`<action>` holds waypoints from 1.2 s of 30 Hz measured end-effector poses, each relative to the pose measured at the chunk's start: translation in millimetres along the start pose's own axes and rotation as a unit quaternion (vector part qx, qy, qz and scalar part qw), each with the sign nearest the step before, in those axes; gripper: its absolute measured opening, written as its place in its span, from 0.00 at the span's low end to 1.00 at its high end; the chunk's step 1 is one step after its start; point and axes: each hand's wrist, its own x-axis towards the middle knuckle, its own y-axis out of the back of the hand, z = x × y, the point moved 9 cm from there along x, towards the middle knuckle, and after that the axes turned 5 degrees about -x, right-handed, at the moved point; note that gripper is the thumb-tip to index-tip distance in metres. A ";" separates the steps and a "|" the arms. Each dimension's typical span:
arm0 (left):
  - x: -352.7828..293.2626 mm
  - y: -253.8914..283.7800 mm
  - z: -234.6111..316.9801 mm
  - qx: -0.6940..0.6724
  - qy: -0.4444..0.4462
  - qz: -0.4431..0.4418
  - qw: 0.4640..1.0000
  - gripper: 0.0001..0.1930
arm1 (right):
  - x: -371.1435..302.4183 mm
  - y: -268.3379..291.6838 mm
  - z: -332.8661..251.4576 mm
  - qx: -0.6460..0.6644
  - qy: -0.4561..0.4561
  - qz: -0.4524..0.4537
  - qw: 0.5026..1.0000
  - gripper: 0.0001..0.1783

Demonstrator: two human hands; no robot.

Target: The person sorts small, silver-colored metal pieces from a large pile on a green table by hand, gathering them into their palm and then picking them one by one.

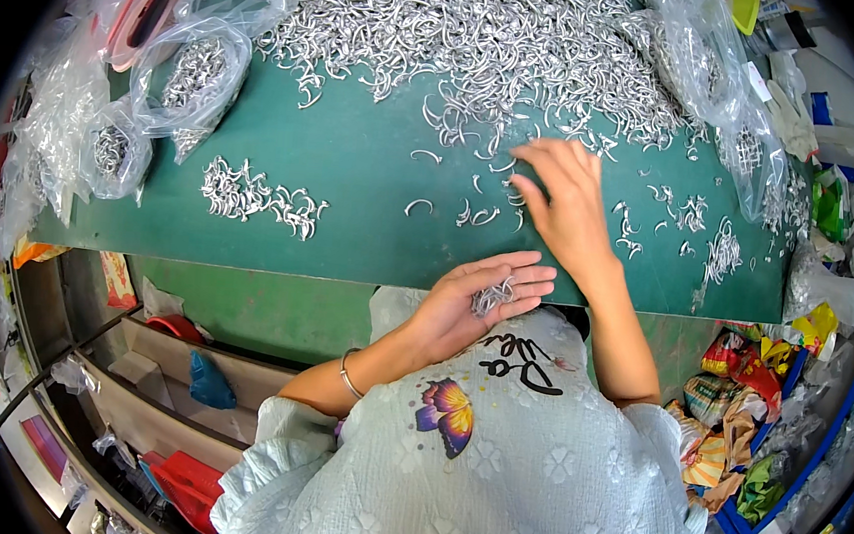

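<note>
My left hand [485, 297] is turned palm up at the table's front edge, with a small bunch of curved silver metal pieces [492, 296] cradled in its half-curled fingers. My right hand [567, 203] reaches over the green table [348, 251], palm down. Its thumb and forefinger are apart, and the slightly blurred fingertips are close to a few loose curved pieces [485, 215]. Just beyond the fingers begins a large heap of the same metal pieces [466, 29], spread across the back of the table.
On the left lies a small pile of pieces [262, 199]; smaller clusters [724, 252] lie right. Clear plastic bags with pieces stand at the left [196, 78] and right [704, 58]. A red-handled tool [143, 24] lies back left. Below are a drawer-like box [177, 388] and wrapped packages [729, 381].
</note>
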 end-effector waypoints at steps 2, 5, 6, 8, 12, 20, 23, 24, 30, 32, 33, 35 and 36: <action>0.0 0.0 -0.9 -0.001 0.005 -0.002 1.000 0.22 | 4.6 -16.8 -1.1 -0.033 0.009 -0.033 0.999 0.08; -1.3 1.4 1.5 -0.009 0.000 0.002 1.000 0.22 | 4.4 -20.9 1.9 -0.043 0.002 -0.048 0.998 0.06; -1.6 1.7 1.7 -0.012 -0.002 0.004 1.000 0.22 | 2.7 -18.6 7.0 -0.030 -0.006 -0.052 0.998 0.05; -2.1 3.8 1.6 -0.012 -0.004 0.009 1.000 0.22 | -1.9 -11.1 17.3 0.009 -0.037 -0.059 0.998 0.06; 0.0 3.8 -1.1 -0.014 0.004 0.006 1.000 0.22 | 0.4 -8.9 6.0 -0.043 0.009 -0.059 0.997 0.09; 0.3 7.6 0.6 -0.025 -0.003 0.013 1.000 0.21 | -3.9 3.9 14.4 -0.033 0.016 -0.032 0.999 0.05; -0.1 9.3 -2.3 -0.025 0.002 0.015 1.000 0.21 | -5.9 21.8 14.8 0.022 -0.014 0.000 1.000 0.05; 0.5 8.7 -2.9 -0.024 0.005 0.014 1.000 0.21 | -7.0 21.8 13.8 0.043 -0.007 -0.010 0.999 0.05; 2.0 8.6 -3.0 -0.019 0.004 0.012 1.000 0.20 | -13.0 -2.3 8.2 -0.044 0.012 -0.089 0.995 0.04; 0.7 9.3 -2.0 -0.021 0.001 0.013 1.000 0.20 | -12.6 -4.1 10.5 -0.050 0.005 -0.094 0.994 0.04; 0.4 9.1 -1.9 -0.022 0.001 0.012 1.000 0.20 | -12.4 -3.4 13.8 -0.039 -0.001 -0.091 0.995 0.03; 0.3 8.7 -2.0 -0.023 0.001 0.009 1.000 0.20 | -12.5 2.3 19.2 -0.006 -0.023 -0.074 0.997 0.03; 0.1 9.1 -2.1 -0.024 0.000 0.009 1.000 0.20 | -12.7 6.7 21.0 0.016 -0.036 -0.060 0.997 0.03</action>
